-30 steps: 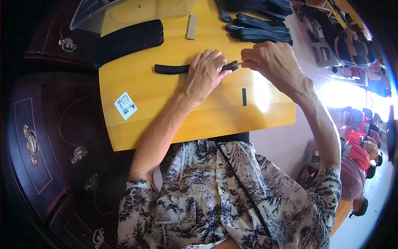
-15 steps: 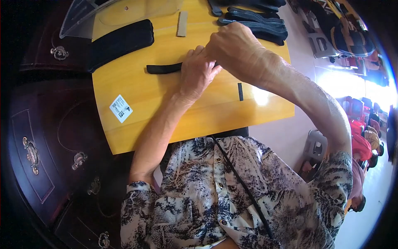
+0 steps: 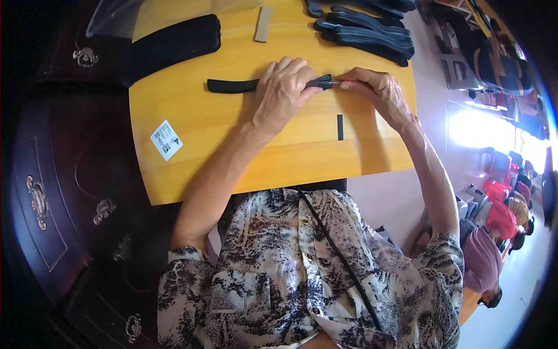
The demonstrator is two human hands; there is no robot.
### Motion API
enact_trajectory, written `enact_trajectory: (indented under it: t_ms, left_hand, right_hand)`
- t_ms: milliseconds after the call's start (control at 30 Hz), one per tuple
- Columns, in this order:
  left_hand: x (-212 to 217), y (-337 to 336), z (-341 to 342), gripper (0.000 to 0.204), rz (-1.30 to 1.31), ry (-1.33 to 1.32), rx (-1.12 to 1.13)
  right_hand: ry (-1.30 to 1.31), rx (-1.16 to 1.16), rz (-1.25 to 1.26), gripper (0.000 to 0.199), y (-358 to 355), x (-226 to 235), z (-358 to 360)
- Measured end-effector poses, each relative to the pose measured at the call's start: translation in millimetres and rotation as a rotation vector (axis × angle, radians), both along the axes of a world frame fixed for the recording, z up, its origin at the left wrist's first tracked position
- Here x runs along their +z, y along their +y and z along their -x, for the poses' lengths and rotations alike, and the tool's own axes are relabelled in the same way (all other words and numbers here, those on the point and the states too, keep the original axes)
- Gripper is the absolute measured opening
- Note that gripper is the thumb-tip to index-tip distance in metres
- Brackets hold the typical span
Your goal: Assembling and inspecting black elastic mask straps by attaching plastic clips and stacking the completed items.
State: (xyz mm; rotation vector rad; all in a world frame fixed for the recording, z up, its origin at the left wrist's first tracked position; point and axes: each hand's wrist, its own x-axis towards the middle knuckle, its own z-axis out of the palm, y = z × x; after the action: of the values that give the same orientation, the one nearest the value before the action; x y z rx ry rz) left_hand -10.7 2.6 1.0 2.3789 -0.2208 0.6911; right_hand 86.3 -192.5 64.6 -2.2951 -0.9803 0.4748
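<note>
A bundle of flat black bands (image 3: 232,86) lies crosswise on the yellow table, its layered end fanning out a little at the right. My left hand (image 3: 282,92) is closed around the bundle's middle and presses it to the tabletop. Just past that layered end, my right hand (image 3: 381,96) pinches a thin pale strand (image 3: 335,82) between thumb and fingertips. The strand reaches to the bundle; whether it is wire, thread or a tie I cannot make out. Nearer to me, a short black strip (image 3: 340,127) lies apart from both hands.
On the yellow table (image 3: 232,168) are a large black padded piece (image 3: 174,49), a tan strip (image 3: 263,24), and more black bands (image 3: 369,38) stacked at the far right. A white label (image 3: 167,141) sits at left. Dark drawers (image 3: 58,174) stand beside the table; people (image 3: 485,256) sit at right.
My right hand has come down and to the right, away from my left hand, and now pinches a thin strand. The bundle's layered right end has come into sight.
</note>
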Motion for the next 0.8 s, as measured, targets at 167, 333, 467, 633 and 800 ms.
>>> enact_trajectory:
  t_ms: [167,333,467,633,800]
  left_hand:
    - [-2,1,-1,0.026,-0.034,0.038,0.000]
    - [-6,4,-2,0.026,-0.005,0.015,-0.015]
    - [-7,3,-5,0.026,-0.004,-0.004,-0.019]
    - [-9,3,-5,0.028,0.016,-0.020,-0.024]
    - [-14,2,-7,0.030,-0.023,-0.042,-0.005]
  right_hand:
    - [-0.198,-0.021,0.174,0.023,3,34,8]
    - [-0.443,0.055,0.199,0.025,10,53,25]
    - [-0.527,0.123,0.244,0.023,16,47,23]
    - [-0.661,0.226,0.312,0.019,27,50,23]
    - [-0.781,0.360,0.374,0.010,59,68,27]
